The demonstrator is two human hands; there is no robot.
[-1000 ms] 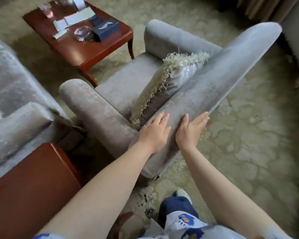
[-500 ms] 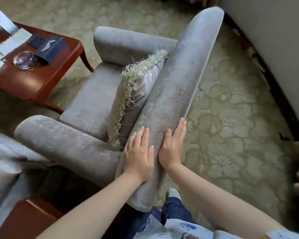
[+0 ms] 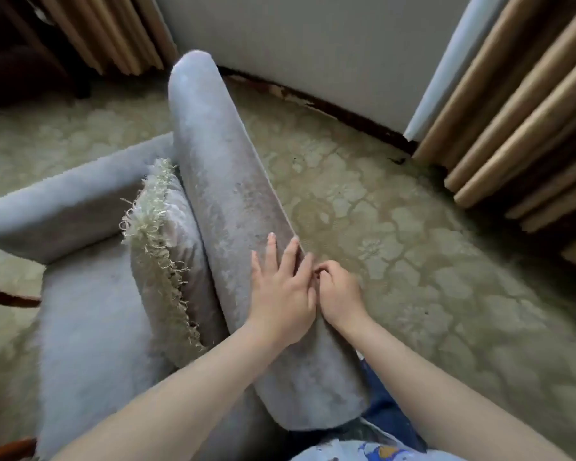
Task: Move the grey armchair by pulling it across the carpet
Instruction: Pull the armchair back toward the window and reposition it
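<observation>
The grey armchair (image 3: 213, 181) fills the left and middle of the head view, its long rounded backrest running from the upper middle down toward me. A fringed grey cushion (image 3: 170, 247) leans against the inside of the backrest. My left hand (image 3: 280, 294) lies flat on top of the backrest with its fingers straight. Right beside it, my right hand (image 3: 340, 294) curls its fingers over the backrest's rear edge and grips it. The chair's far armrest (image 3: 64, 207) shows at the left.
Patterned beige carpet (image 3: 396, 227) spreads to the right of the chair. A pale wall (image 3: 313, 44) with a dark skirting stands behind, with folded curtains at the right (image 3: 512, 128) and upper left (image 3: 113, 31). My jeans leg (image 3: 384, 410) is just behind the backrest.
The view has swung right, so the coffee table has left the frame and the wall and curtains appear. My right hand went from flat on the backrest to curled over its rear edge.
</observation>
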